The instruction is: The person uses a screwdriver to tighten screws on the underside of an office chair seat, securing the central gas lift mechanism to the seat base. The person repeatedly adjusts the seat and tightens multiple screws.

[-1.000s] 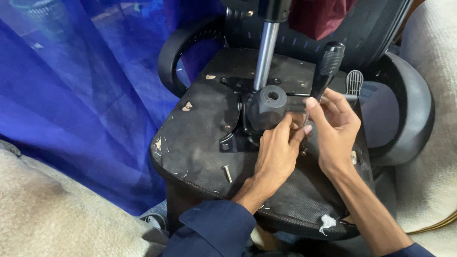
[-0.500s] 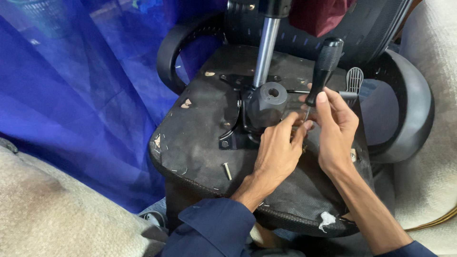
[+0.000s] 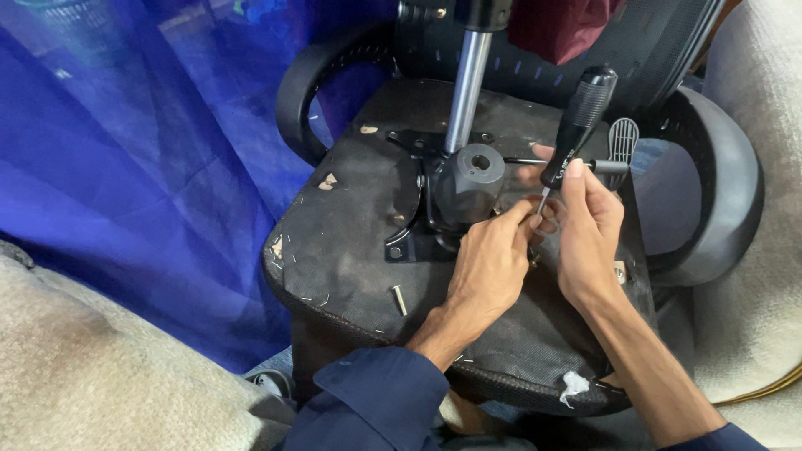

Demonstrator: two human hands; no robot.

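Pinching a near-upright screwdriver (image 3: pixel 573 142), handle tilted up-right, the right hand (image 3: pixel 590 230) grip closes; left hand (image 3: pixel 491 263) steadies its tip.

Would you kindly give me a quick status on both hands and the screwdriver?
Right hand grips screwdriver, tip down beside chair mechanism. Left hand steadies at the tip. Loose bolt lies clear on seat underside.

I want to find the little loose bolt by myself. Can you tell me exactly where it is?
Look at the upturned chair seat, the big dark slab. Go to its near edge, left of the left hand. The loose bolt lies there alone: short, silvery, with a round head, unlike the tiny staples and pale scraps around it.
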